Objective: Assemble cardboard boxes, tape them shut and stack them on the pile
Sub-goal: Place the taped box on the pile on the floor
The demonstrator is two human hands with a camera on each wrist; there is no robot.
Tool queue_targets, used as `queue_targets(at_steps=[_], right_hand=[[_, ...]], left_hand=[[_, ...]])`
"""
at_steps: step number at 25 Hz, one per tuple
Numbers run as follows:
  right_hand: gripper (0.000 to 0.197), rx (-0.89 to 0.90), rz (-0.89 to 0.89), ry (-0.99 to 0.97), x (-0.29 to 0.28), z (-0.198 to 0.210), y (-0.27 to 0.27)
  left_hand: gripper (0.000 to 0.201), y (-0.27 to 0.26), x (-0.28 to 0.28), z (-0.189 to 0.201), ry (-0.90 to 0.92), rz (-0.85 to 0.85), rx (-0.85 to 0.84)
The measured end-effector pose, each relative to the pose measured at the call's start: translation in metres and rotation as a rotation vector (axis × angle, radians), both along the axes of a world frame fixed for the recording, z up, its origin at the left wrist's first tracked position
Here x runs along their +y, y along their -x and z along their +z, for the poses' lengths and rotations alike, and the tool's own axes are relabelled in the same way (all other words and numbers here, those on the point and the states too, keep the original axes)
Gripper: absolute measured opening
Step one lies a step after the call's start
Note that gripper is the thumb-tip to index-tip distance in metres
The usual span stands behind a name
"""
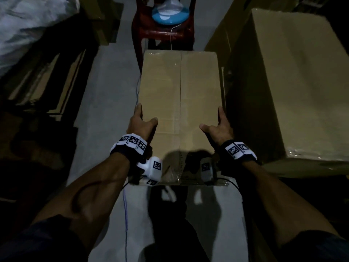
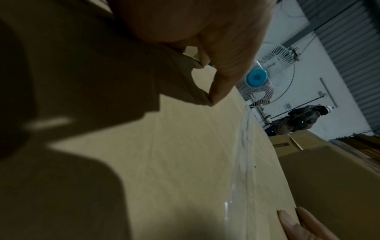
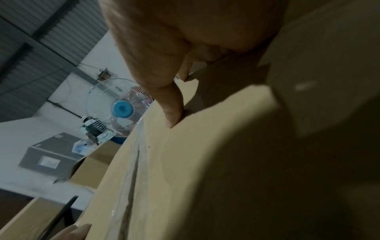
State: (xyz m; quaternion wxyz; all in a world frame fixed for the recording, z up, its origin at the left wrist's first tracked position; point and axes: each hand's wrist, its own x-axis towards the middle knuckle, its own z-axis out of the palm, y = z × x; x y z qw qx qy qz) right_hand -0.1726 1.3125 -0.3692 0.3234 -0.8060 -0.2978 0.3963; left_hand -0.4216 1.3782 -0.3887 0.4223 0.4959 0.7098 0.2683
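Observation:
A closed cardboard box [image 1: 179, 87] lies lengthwise in front of me, with clear tape [image 1: 180, 95] along its centre seam. My left hand [image 1: 145, 115] grips its left edge, thumb on top and fingers down the side. My right hand [image 1: 211, 118] grips the right edge the same way. In the left wrist view the thumb [image 2: 218, 78] presses the box top [image 2: 185, 162], and the glossy tape [image 2: 244, 146] runs along it. The right wrist view shows the right thumb [image 3: 170, 105] on the box top [image 3: 205, 162].
A large cardboard box [image 1: 292, 82] stands close on the right. A red plastic chair [image 1: 164, 33] bearing a blue-based fan [image 1: 170, 14] is just beyond the box. Flat cardboard sheets [image 1: 47, 82] and a white sack [image 1: 28, 21] lie at the left. A blue cable [image 1: 125, 214] crosses the floor.

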Motion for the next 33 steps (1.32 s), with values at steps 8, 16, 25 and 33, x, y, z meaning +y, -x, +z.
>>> queue_targets(at_steps=[8,16,25,33], right_hand=[[0.075,-0.45,0.287,0.191,0.06,-0.079,-0.025],[0.06,-0.524,0.461,0.321,0.057,-0.081,-0.025],[0.055,-0.476,0.382,0.164,-0.098,0.072,0.038],[0.047,-0.606,0.135,0.143,-0.319,0.183,0.1]], left_hand=[[0.073,-0.051,0.064,-0.078,0.062,-0.337,0.246],[0.051,-0.05,0.06,-0.07,0.122,-0.644,0.651],[0.041,-0.039,-0.074,0.096,-0.218,-0.82,0.631],[0.038,0.012,-0.262,0.197,-0.479,-1.135,0.629]])
